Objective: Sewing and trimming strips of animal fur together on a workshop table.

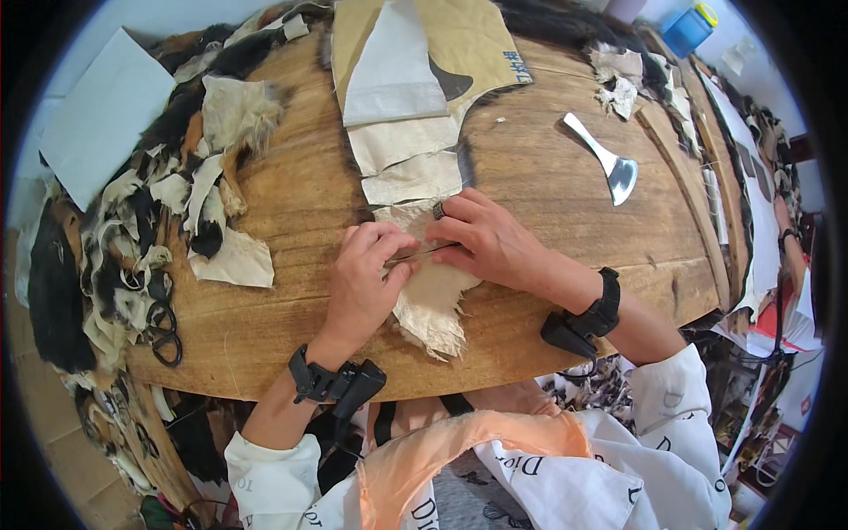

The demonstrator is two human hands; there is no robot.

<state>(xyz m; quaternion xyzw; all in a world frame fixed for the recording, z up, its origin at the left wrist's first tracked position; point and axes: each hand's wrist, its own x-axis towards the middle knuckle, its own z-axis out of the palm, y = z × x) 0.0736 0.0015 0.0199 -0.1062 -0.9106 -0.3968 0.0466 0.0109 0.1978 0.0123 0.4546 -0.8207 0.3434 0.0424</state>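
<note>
A pale, ragged-edged piece of hide (428, 314) lies on the wooden table near its front middle. My left hand (366, 269) is closed on its upper part, fingertips bent and pressed together. My right hand (473, 238) pinches the same piece just to the right, a dark ring on one finger. A thin dark line runs between the fingertips; whether an edge or a tool, I cannot tell. Beyond my hands are pale hide strips (402, 146) with dark fur at their edges, beside a tan paper pattern (477, 40) and a white woven piece (384, 62).
Fur and hide scraps (124, 256) heap along the left, with black-handled scissors (164, 340) and a white board (106, 115). A metal fan-bladed tool (609, 168) lies right of centre. Wooden strips (676, 177) line the right. A blue jar (689, 31) stands behind. Another person's arm (791, 247) shows far right.
</note>
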